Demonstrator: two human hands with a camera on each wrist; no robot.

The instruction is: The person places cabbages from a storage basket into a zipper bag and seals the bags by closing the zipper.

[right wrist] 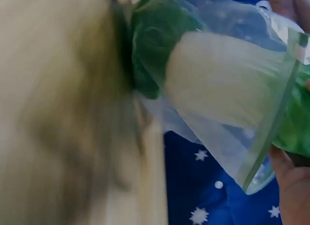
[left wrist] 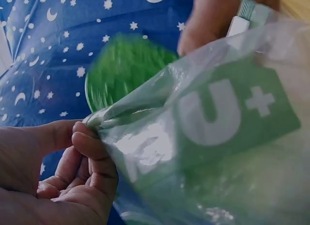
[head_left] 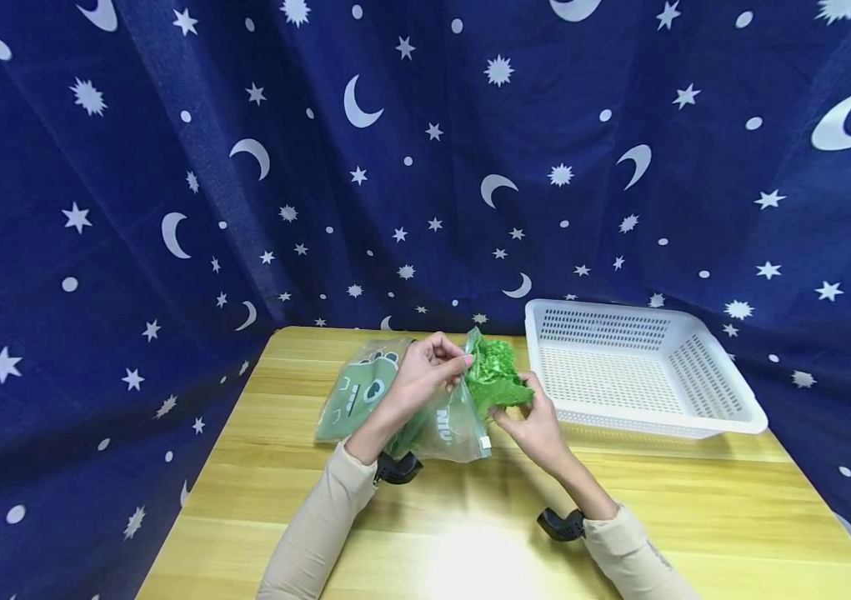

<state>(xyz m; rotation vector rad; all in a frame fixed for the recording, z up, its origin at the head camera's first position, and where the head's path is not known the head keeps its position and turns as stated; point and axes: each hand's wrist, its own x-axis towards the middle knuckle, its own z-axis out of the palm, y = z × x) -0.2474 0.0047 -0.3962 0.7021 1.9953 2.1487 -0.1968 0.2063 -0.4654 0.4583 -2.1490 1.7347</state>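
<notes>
A clear zip bag (head_left: pixel 446 429) with green and white print lies tilted, its mouth facing right. My left hand (head_left: pixel 417 375) pinches the far edge of that mouth between thumb and forefinger, also seen in the left wrist view, where the left hand (left wrist: pixel 72 172) is at the bag's corner. At the mouth, my right hand (head_left: pixel 541 425) grips a bright green lettuce leaf (head_left: pixel 498 387), its frilly part standing between the hands. A dark green and whitish mass (right wrist: pixel 213 75) shows through the plastic in the right wrist view. The white zip slider (head_left: pixel 486 442) sits at the mouth's near end.
A second bag (head_left: pixel 353 400), printed with a green cartoon face, lies flat left of my left hand. To the right stands a white perforated plastic basket (head_left: pixel 695 425). Behind the wooden table (head_left: pixel 658 500) hangs a blue curtain (head_left: pixel 455 250) with stars and moons.
</notes>
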